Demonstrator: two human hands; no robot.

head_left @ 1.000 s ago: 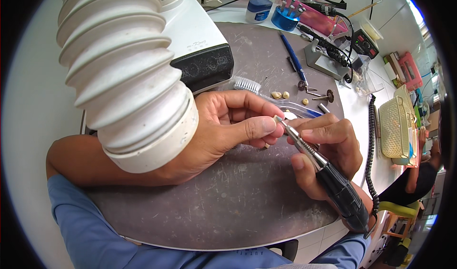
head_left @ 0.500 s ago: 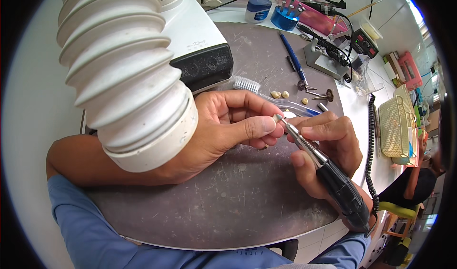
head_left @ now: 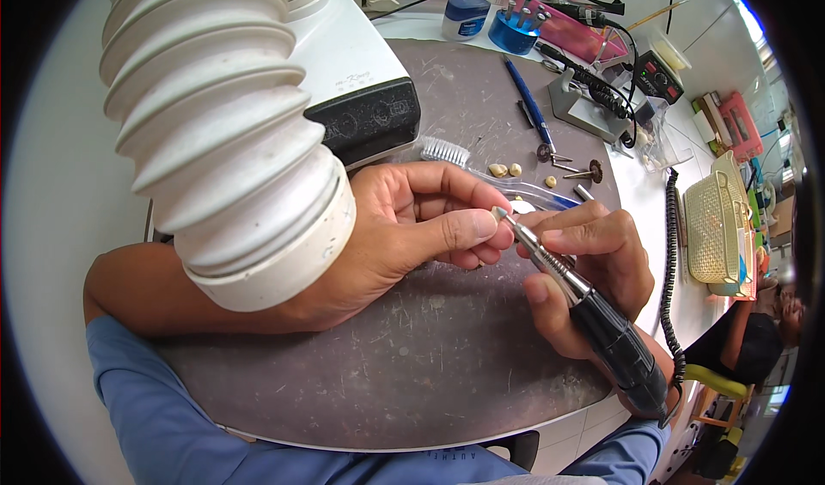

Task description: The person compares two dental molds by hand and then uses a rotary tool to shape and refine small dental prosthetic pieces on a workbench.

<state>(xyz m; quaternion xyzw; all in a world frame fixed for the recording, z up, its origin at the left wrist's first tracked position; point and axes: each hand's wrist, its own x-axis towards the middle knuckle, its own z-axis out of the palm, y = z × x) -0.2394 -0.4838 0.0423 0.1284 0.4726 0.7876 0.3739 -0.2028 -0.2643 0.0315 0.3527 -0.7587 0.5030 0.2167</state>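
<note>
My left hand (head_left: pixel 421 227) is closed, with thumb and index finger pinching a tiny pale piece that looks like a dental crown; the fingertips hide most of it. In my right hand (head_left: pixel 601 244) is a black and silver rotary handpiece (head_left: pixel 606 326), held like a pen. Its greenish grinding tip (head_left: pixel 502 213) meets the piece at the left fingertips, though I cannot tell exactly where it touches. Just beyond the hands lie several small cream tooth-shaped pieces (head_left: pixel 498 170) and a clear-handled brush (head_left: pixel 445 152).
A ribbed white hose (head_left: pixel 215 141) hangs over my left forearm beside a white and black box (head_left: pixel 365 115). Wheel burs (head_left: pixel 595 172) and a blue-handled tool (head_left: pixel 528 98) lie behind. A coiled cord (head_left: pixel 669 262) and cream basket (head_left: pixel 711 231) stand right; another person sits beyond.
Both hands keep almost the same place, with the handpiece tip shifted very slightly at the piece. The hose appears a little further left. At the far right, the other person has moved.
</note>
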